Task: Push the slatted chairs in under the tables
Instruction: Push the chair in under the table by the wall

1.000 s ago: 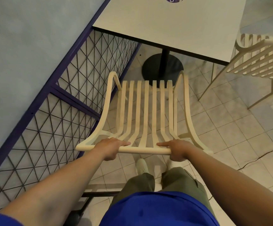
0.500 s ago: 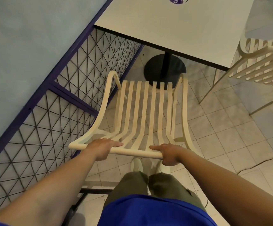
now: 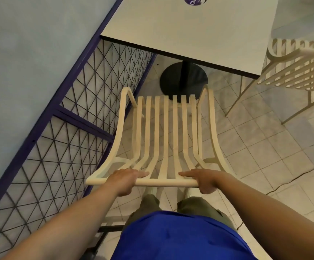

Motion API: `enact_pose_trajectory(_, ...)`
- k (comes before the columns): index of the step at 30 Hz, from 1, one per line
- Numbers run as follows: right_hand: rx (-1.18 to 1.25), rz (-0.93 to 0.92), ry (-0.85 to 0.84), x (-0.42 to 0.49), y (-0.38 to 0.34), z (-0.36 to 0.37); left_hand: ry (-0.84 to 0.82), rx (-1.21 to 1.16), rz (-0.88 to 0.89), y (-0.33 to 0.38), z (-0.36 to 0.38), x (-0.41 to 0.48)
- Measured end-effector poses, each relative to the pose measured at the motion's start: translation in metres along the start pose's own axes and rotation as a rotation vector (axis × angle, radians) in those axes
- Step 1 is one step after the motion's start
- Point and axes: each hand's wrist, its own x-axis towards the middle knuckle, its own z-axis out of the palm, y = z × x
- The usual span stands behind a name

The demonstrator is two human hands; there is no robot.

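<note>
Chair [image 3: 166,132] nearer table [image 3: 190,29], hands still gripping

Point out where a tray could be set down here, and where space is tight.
The white table top is bare apart from a purple sticker at its far edge. Tiled floor right of the held chair is open. Tight: between that chair and the mesh fence, and near the second chair.

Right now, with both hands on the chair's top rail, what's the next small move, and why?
Probably a short, straight push forward. The left hand and right hand grip the top rail of the slatted chair, whose front edge sits short of the table edge, roughly in line with the black pedestal base. Keep it parallel to the wire fence close on the left.
</note>
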Motion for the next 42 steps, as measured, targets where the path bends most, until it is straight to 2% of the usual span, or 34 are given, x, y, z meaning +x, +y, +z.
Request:
enact_pose_trajectory(6,0.013,0.031,-0.029,-0.001,-0.007,0.0,-0.005,0.033,0.066,-0.006,-0.002,-0.003)
enact_pose_trajectory(16,0.087,0.025,0.01,0.012,-0.052,0.013,-0.071,0.096,0.143,-0.058,-0.023,-0.002)
enact_pose_trajectory(29,0.201,-0.005,0.074,0.037,-0.116,0.012,-0.119,0.207,0.097,-0.12,-0.057,-0.003)
enact_pose_trajectory(42,0.211,0.011,0.088,0.035,-0.126,0.026,-0.131,0.234,0.089,-0.12,-0.04,-0.015)
